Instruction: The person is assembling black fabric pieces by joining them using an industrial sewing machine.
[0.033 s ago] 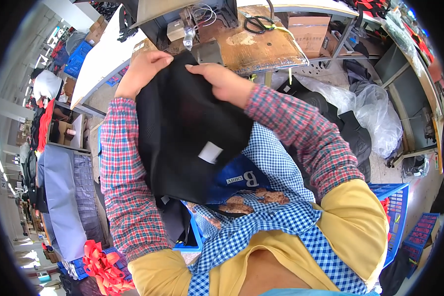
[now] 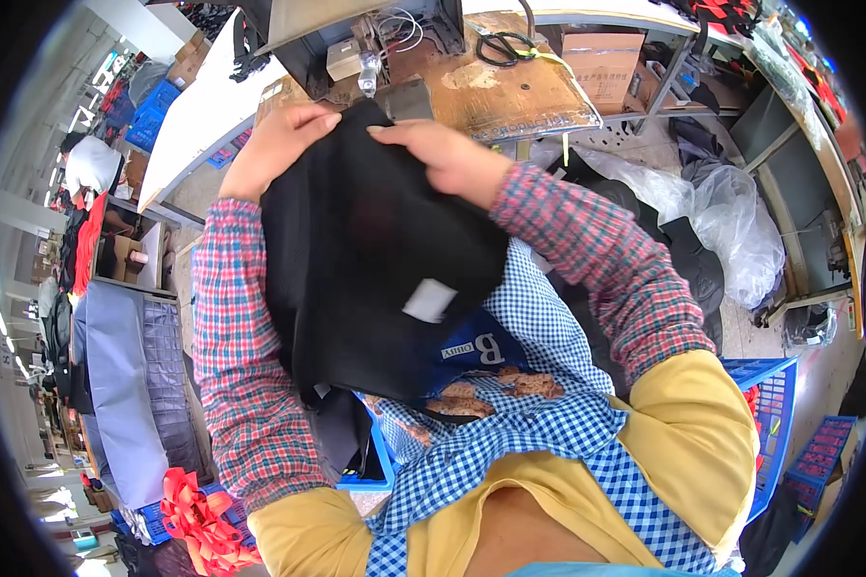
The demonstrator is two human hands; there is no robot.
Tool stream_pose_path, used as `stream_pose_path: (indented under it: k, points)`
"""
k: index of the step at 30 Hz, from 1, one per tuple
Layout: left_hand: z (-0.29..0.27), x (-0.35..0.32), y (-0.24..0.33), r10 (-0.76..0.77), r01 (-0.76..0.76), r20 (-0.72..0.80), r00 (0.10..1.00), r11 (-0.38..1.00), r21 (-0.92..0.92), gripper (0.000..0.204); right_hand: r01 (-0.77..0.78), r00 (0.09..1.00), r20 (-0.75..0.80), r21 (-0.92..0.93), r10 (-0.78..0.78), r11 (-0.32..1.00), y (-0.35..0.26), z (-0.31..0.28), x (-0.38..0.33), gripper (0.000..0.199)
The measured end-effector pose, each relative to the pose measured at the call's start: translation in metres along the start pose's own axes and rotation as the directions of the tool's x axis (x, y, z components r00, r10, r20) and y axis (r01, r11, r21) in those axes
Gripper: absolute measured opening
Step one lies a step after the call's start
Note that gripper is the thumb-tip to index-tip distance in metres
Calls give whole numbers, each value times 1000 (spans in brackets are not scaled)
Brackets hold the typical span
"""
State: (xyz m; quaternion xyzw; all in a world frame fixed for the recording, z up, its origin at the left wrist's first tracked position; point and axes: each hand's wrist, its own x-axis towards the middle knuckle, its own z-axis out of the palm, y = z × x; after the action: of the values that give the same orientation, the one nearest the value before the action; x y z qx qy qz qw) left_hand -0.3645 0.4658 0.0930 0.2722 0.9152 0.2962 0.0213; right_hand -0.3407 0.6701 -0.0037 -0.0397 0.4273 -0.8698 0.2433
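A large piece of black fabric (image 2: 375,260) hangs from my two hands over my lap, with a small white label (image 2: 429,300) near its lower right. My left hand (image 2: 284,142) pinches its upper left edge between thumb and fingers. At the upper right edge my right hand (image 2: 445,154) grips it, the thumb on top and the other fingers partly hidden behind the cloth. The top of the fabric reaches the metal plate (image 2: 406,101) of the machine on the worn wooden table (image 2: 510,91).
Black-handled scissors (image 2: 506,48) lie on the table. Clear plastic sheeting (image 2: 736,231) and black pieces cover floor at right. Blue crates (image 2: 779,423) stand behind me on the right. Red ribbons (image 2: 200,524) heap at lower left. Another person (image 2: 91,163) is far left.
The black fabric and its white label have shifted slightly to the right at the bottom. My right hand has moved a little to the right; both hands keep their grip.
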Motion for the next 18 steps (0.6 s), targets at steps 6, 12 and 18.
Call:
stream_pose_path:
  k: [6,12,18]
  points:
    - [-3,-73,44,-130,218,529,839,970,-107,47,492,818,344,-834,-462,249,-130,-56,-118,49]
    - [58,-89,71,66,90,492,868,954,-287,39,72,799,293,-914,-526,-399,-181,-67,-202,44]
    - [74,-78,169,268,-2,601,753,914,-405,35,498,836,476,-867,274,-11,-81,-25,-212,61]
